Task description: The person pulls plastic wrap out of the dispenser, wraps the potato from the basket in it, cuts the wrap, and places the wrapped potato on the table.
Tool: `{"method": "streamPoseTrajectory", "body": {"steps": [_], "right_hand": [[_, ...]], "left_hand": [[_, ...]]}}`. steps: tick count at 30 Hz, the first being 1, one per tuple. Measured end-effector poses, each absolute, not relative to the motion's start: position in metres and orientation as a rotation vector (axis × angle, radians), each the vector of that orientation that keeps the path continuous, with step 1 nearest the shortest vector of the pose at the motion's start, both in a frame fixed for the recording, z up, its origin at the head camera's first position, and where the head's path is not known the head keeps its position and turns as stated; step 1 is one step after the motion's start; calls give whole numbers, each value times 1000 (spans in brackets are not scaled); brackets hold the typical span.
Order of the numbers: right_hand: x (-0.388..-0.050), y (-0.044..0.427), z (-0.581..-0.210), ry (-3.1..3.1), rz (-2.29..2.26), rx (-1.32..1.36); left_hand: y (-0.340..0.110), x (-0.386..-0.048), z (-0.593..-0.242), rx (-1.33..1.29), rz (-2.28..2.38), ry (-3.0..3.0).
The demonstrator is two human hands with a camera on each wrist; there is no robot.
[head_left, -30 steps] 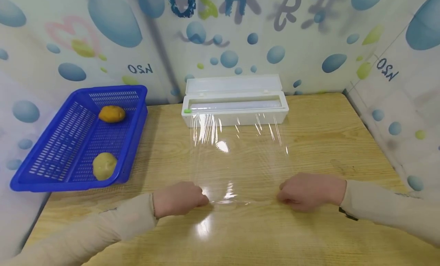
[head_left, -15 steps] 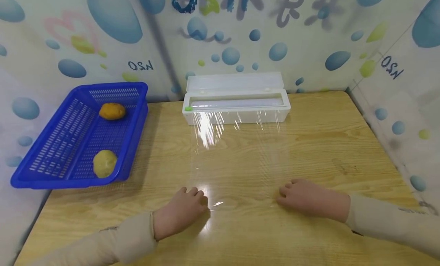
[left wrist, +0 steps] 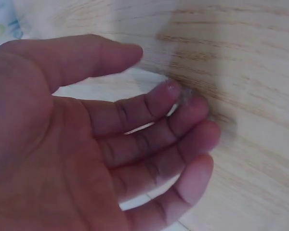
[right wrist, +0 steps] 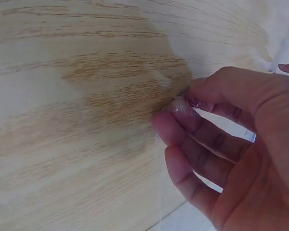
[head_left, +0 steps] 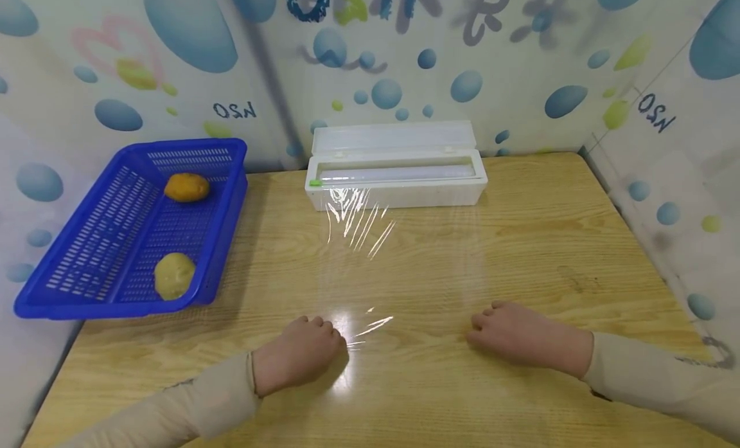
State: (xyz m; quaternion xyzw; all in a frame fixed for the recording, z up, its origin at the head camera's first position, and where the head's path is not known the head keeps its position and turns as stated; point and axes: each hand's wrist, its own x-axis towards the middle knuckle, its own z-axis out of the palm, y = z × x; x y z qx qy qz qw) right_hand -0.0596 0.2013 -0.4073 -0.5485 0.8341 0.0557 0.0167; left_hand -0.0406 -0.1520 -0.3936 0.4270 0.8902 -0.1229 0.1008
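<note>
A clear sheet of plastic wrap [head_left: 370, 242] runs from a white wrap dispenser box [head_left: 399, 195] toward both hands over the wooden table. The left hand [head_left: 300, 355] is at the sheet's near left corner. In the left wrist view its thumb stands apart from gently bent fingers [left wrist: 151, 139], and a bit of film clings at the fingertips. The right hand [head_left: 523, 335] is at the near right corner. In the right wrist view its thumb and index finger [right wrist: 221, 113] pinch the crumpled film edge, the other fingers bent beside the tabletop.
The dispenser's lid [head_left: 393, 137] is raised, a roll [head_left: 399, 173] lies inside, and a green slider [head_left: 315, 183] sits at its left. A blue plastic basket [head_left: 222, 242] at the left holds an orange-yellow item [head_left: 187, 188] and a pale yellow round one [head_left: 175, 276]. Patterned walls stand behind and right.
The left hand has turned from a pinching grip to loosened fingers low at the table. The right hand has lowered slightly. Creases on the wrap now slant from the box's left side.
</note>
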Motion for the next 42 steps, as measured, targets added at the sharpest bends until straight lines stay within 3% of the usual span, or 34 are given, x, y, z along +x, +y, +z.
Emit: {"method": "streamPoseTrajectory", "body": {"steps": [13, 25, 42], "right_hand": [[-58, 204, -413, 2657, 52, -1794], [-57, 203, -413, 2676, 204, -1776], [-57, 206, -414, 2704, 170, -1836]], "left_hand": [[-148, -37, -393, 1081, -408, 2722], [-155, -43, -389, 903, -397, 2637], [-185, -102, -314, 850, -119, 2887]]}}
